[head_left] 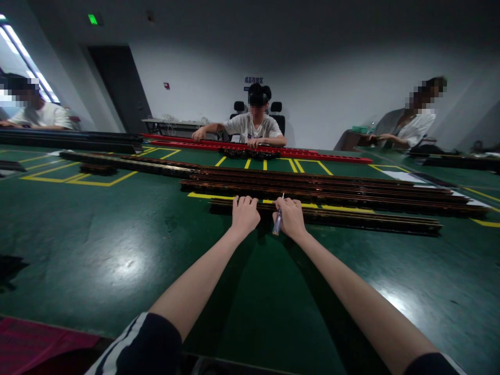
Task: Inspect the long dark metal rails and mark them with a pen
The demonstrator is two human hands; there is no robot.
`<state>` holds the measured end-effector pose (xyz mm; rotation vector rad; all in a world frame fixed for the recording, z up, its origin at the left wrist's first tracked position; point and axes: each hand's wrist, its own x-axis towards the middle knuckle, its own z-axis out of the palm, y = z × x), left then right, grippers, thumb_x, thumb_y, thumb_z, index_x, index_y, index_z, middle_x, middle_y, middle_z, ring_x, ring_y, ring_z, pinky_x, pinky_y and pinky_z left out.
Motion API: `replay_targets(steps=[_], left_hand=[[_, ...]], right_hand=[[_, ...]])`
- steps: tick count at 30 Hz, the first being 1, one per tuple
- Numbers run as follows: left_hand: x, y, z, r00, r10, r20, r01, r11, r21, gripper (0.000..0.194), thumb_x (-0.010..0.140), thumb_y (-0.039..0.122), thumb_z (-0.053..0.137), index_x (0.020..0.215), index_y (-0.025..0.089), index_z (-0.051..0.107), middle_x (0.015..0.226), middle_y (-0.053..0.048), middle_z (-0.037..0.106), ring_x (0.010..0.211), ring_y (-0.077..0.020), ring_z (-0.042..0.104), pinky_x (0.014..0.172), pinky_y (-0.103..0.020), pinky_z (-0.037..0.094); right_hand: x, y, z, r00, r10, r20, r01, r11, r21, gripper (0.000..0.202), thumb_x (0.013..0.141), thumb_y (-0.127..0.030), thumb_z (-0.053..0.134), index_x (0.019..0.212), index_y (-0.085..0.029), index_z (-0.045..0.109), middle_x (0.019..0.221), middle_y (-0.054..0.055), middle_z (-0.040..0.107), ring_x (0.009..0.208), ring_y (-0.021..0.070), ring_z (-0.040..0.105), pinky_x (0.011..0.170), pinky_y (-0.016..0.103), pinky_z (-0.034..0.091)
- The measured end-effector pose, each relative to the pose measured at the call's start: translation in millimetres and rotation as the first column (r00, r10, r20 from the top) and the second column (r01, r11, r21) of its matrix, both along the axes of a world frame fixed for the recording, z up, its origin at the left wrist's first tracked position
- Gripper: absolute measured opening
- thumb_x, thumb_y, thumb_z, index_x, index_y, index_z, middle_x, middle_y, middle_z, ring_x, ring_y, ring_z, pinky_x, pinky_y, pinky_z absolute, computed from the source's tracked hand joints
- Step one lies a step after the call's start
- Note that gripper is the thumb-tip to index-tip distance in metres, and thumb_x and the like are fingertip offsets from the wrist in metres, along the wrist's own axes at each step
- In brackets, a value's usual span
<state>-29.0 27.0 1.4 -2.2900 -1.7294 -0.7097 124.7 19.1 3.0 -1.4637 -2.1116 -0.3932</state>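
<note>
Left hand curled onto the nearest dark strip, right hand clasping a screwdriver against that strip

Our left hand curls over a long dark rail that runs toward three o'clock on the green surface; our right hand meets it too, holding a slim screwdriver. Beyond, we see a bundle of dark rails, then, at twelve, a seated co-worker touching red rails. Other people sit near ten and two.
</note>
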Motion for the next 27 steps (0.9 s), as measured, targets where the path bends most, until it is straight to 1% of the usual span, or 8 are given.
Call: replay_targets(steps=[3, 8, 11, 15, 20, 27], left_hand=[[0.2, -0.1, 0.3, 1.000, 0.005, -0.004, -0.005, 1.000, 0.001, 0.037, 0.085, 0.013, 0.038, 0.112, 0.016, 0.064, 0.112, -0.012, 0.065, 0.111, -0.0261, 0.055, 0.110, -0.047, 0.030], [0.4, 0.4, -0.8, 1.000, 0.002, -0.004, -0.002, 1.000, 0.000, 0.037, 0.086, 0.014, 0.038, 0.113, 0.015, 0.063, 0.113, -0.012, 0.065, 0.112, -0.0265, 0.055, 0.110, -0.047, 0.029], [0.2, 0.6, -1.1, 1.000, 0.009, -0.015, -0.009, 1.000, 0.007, 0.036, 0.085, 0.014, 0.039, 0.112, 0.017, 0.063, 0.112, -0.011, 0.065, 0.112, -0.0264, 0.055, 0.110, -0.046, 0.028], [0.0, -1.1, 0.4, 0.999, 0.011, -0.031, -0.011, 1.000, -0.005, 0.036, 0.085, 0.015, 0.039, 0.111, 0.018, 0.063, 0.112, -0.011, 0.065, 0.109, -0.0261, 0.055, 0.105, -0.045, 0.033], [1.3, -6.1, 2.9, 0.998, -0.002, -0.065, 0.001, 1.000, -0.007, 0.034, 0.086, 0.017, 0.039, 0.111, 0.016, 0.063, 0.110, -0.012, 0.065, 0.105, -0.0274, 0.055, 0.095, -0.045, 0.039], [2.9, -11.2, 1.7, 0.994, -0.037, -0.099, 0.037, 0.999, -0.006, 0.035, 0.086, 0.018, 0.039, 0.113, 0.017, 0.062, 0.112, -0.011, 0.065, 0.106, -0.0267, 0.056, 0.095, -0.044, 0.040]], right_hand=[[-0.5, -0.3, 0.5, 1.000, 0.000, 0.002, 0.000, 1.000, -0.015, 0.009, 0.074, -0.015, 0.051, 0.082, -0.019, 0.049, 0.087, 0.009, 0.067, 0.084, 0.0236, 0.056, 0.082, 0.035, 0.031], [-1.3, 0.2, 0.5, 1.000, -0.016, -0.005, 0.016, 0.999, -0.041, 0.009, 0.075, -0.014, 0.049, 0.082, -0.019, 0.048, 0.086, 0.009, 0.067, 0.084, 0.0236, 0.057, 0.082, 0.035, 0.032], [-1.8, 0.3, 0.4, 0.999, -0.035, 0.004, 0.035, 0.999, -0.037, 0.010, 0.074, -0.013, 0.049, 0.082, -0.019, 0.048, 0.084, 0.009, 0.066, 0.081, 0.0231, 0.056, 0.078, 0.034, 0.032], [-0.7, 0.8, -1.5, 0.999, -0.034, 0.015, 0.034, 0.999, -0.011, 0.008, 0.073, -0.015, 0.050, 0.080, -0.020, 0.048, 0.078, 0.008, 0.063, 0.076, 0.0228, 0.053, 0.073, 0.032, 0.032], [1.1, 0.0, -3.6, 0.999, -0.037, 0.015, 0.036, 0.999, 0.038, 0.009, 0.071, -0.017, 0.052, 0.079, -0.021, 0.048, 0.076, 0.008, 0.061, 0.076, 0.0236, 0.050, 0.071, 0.032, 0.032], [2.1, -6.7, -1.0, 0.999, -0.049, 0.006, 0.048, 0.998, 0.042, 0.012, 0.068, -0.015, 0.052, 0.080, -0.019, 0.050, 0.076, 0.008, 0.060, 0.072, 0.0225, 0.050, 0.071, 0.032, 0.032]])
